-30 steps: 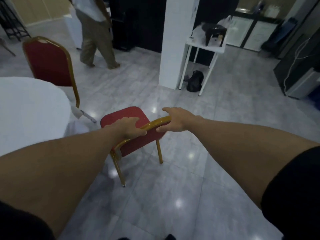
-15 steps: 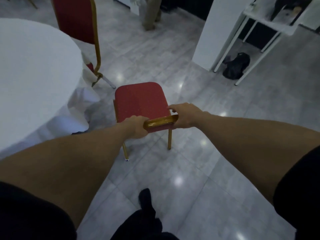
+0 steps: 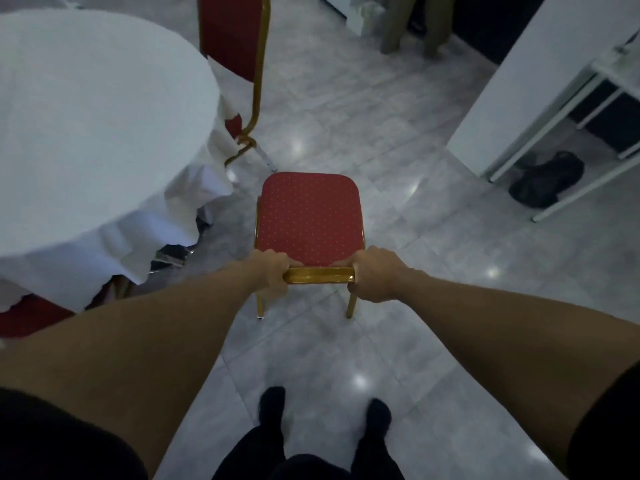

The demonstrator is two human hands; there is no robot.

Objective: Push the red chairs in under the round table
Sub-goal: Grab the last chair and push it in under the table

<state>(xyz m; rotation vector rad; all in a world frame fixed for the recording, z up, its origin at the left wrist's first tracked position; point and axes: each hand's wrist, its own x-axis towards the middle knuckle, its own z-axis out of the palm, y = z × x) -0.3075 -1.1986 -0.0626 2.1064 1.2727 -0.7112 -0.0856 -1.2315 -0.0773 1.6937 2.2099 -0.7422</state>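
While the round table (image 3: 86, 109) under its white tablecloth fills the left, a second red chair (image 3: 239, 39) sits tucked at its edge; the left hand (image 3: 272, 273) and right hand (image 3: 375, 273) curl tight around the gold top rail of the red chair (image 3: 310, 216) (seat clear of the table, on grey tiles).

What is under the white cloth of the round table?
Under the white cloth show part of another red chair at the far edge and something red at the near edge. The table's legs stay covered.

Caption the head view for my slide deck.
Both hands, left and right, grip a red chair beside the round table.
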